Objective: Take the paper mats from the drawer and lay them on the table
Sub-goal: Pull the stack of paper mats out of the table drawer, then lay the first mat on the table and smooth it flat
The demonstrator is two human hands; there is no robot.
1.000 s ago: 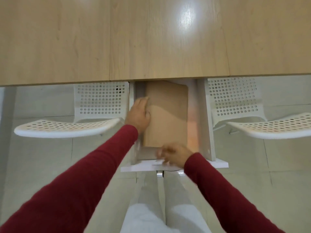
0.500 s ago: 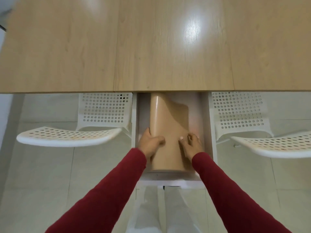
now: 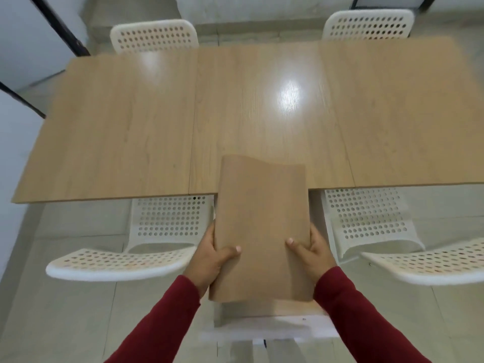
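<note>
While both hands, left hand (image 3: pixel 209 254) and right hand (image 3: pixel 313 251), gripped the paper mats (image 3: pixel 262 231) at six o'clock above the drawer (image 3: pixel 267 327), laying them on the table (image 3: pixel 157 121) remained.

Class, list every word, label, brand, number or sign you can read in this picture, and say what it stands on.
None can be read.
paper mats: plain brown, no print showing.
table: bare wood grain, no label.
drawer: one tiny dark mark on its white front, too small and blurred to read.

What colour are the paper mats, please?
Plain light brown, kraft-like, seen in the head view: paper mats.
</note>
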